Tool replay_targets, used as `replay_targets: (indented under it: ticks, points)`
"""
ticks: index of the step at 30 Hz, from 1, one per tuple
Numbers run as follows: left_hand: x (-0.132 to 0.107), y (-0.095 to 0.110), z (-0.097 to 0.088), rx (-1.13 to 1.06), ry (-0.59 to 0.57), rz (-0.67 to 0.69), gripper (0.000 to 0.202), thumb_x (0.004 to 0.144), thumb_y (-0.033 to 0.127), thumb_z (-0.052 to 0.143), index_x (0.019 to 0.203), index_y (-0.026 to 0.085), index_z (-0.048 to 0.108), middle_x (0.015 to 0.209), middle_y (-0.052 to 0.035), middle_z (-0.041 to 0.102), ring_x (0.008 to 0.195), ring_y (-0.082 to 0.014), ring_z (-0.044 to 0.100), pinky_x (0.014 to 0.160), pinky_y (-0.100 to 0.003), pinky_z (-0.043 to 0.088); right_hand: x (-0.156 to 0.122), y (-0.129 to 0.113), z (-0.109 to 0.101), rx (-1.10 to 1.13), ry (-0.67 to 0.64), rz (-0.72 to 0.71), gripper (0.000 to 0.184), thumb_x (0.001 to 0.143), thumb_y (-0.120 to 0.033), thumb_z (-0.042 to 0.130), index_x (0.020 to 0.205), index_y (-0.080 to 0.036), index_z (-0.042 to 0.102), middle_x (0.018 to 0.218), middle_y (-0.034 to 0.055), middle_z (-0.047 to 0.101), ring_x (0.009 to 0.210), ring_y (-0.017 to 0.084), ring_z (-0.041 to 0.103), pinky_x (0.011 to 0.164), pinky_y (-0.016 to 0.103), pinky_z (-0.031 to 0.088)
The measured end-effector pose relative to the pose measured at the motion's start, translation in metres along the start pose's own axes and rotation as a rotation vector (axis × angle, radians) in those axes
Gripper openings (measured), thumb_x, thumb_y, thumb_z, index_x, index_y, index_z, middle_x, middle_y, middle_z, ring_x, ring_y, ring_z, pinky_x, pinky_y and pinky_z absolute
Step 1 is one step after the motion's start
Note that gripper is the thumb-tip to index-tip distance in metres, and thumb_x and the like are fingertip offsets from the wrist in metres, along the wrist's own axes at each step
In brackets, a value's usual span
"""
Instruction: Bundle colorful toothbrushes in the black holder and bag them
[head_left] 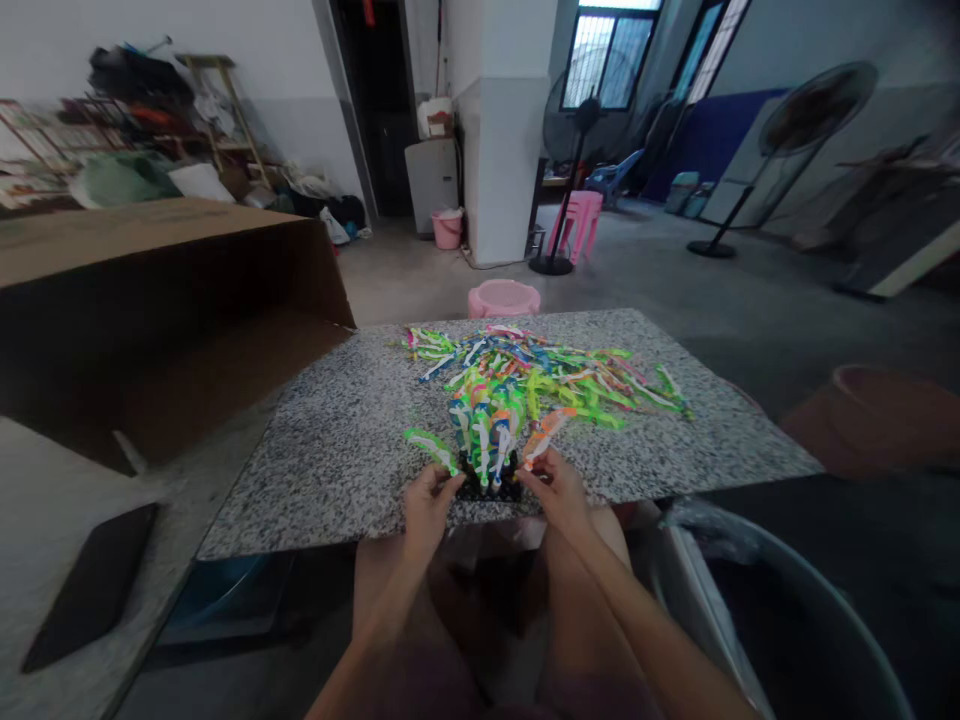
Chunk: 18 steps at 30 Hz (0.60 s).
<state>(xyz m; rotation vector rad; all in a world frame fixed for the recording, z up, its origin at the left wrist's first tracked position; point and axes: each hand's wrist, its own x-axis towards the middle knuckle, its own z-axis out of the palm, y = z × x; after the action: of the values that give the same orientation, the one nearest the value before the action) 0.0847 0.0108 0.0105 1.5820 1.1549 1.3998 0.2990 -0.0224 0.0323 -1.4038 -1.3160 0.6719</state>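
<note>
My left hand [429,500] is closed in a pinch on the lower end of a green and white plastic piece [431,447], which leans out to the left. Between the fingertips of my right hand [553,485] is the lower end of an orange and white plastic piece [549,436], tilted to the right. Both hands are at the sides of a small black holder [491,492] by the table's near edge. Several similar coloured pieces [482,440] stand upright in the holder. Their exact kind is too small to make out.
A loose pile of coloured pieces [570,370] spreads over the speckled stone table [337,430]. An open cardboard box [172,230] stands at the left. A large tub [817,590] is at the lower right, and a pink stool [504,297] stands beyond the far edge.
</note>
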Motion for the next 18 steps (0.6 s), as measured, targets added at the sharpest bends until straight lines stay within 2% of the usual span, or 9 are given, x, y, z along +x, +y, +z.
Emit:
replay_targets:
  ticks: [3, 6, 10, 13, 16, 18]
  points:
    - [0.006, -0.001, 0.007, 0.116, -0.042, 0.085, 0.024, 0.083, 0.040, 0.059, 0.073, 0.019, 0.050, 0.066, 0.0032, 0.057, 0.063, -0.0112, 0.054, 0.059, -0.021, 0.042, -0.007, 0.004, 0.020, 0.100, 0.057, -0.027, 0.025, 0.077, -0.043, 0.063, 0.082, -0.022, 0.051, 0.074, 0.0012, 0.065, 0.069, 0.018, 0.063, 0.066, 0.029, 0.049]
    - [0.009, -0.006, 0.009, 0.220, -0.073, 0.143, 0.021, 0.086, 0.037, 0.055, 0.075, 0.020, 0.047, 0.065, 0.0035, 0.056, 0.059, -0.0113, 0.055, 0.057, -0.021, 0.043, -0.009, 0.011, 0.020, 0.083, 0.133, -0.026, 0.027, 0.078, -0.046, 0.063, 0.083, -0.021, 0.052, 0.074, 0.0008, 0.065, 0.068, 0.018, 0.062, 0.066, 0.030, 0.049]
    - [0.003, -0.014, 0.007, 0.321, -0.087, 0.239, 0.018, 0.087, 0.035, 0.054, 0.078, 0.021, 0.048, 0.068, 0.0020, 0.058, 0.063, -0.0128, 0.059, 0.059, -0.022, 0.045, 0.000, 0.027, -0.012, -0.091, 0.268, 0.036, 0.031, 0.078, -0.051, 0.059, 0.086, -0.021, 0.052, 0.072, 0.0030, 0.066, 0.064, 0.020, 0.062, 0.061, 0.032, 0.048]
    - [-0.002, -0.017, 0.008, 0.368, -0.068, 0.339, 0.017, 0.090, 0.036, 0.053, 0.083, 0.021, 0.051, 0.072, 0.0002, 0.061, 0.066, -0.0140, 0.062, 0.062, -0.023, 0.049, 0.015, 0.037, -0.049, -0.362, 0.279, 0.116, 0.027, 0.082, -0.044, 0.054, 0.092, -0.019, 0.056, 0.076, 0.0055, 0.068, 0.067, 0.022, 0.063, 0.062, 0.032, 0.046]
    - [-0.002, -0.017, 0.011, 0.428, -0.063, 0.407, 0.016, 0.092, 0.036, 0.049, 0.092, 0.020, 0.053, 0.075, -0.0016, 0.065, 0.067, -0.0154, 0.064, 0.063, -0.025, 0.051, 0.031, 0.034, -0.076, -0.704, 0.295, 0.201, 0.023, 0.087, -0.030, 0.051, 0.101, -0.014, 0.059, 0.086, 0.0112, 0.068, 0.079, 0.024, 0.064, 0.069, 0.033, 0.044]
    - [0.002, -0.018, 0.012, 0.477, -0.067, 0.422, 0.018, 0.093, 0.037, 0.046, 0.096, 0.020, 0.053, 0.076, -0.0035, 0.066, 0.067, -0.0169, 0.066, 0.062, -0.026, 0.051, 0.041, 0.025, -0.080, -0.922, 0.369, 0.210, 0.029, 0.086, -0.027, 0.054, 0.109, -0.010, 0.059, 0.101, 0.0185, 0.066, 0.093, 0.029, 0.062, 0.076, 0.035, 0.044]
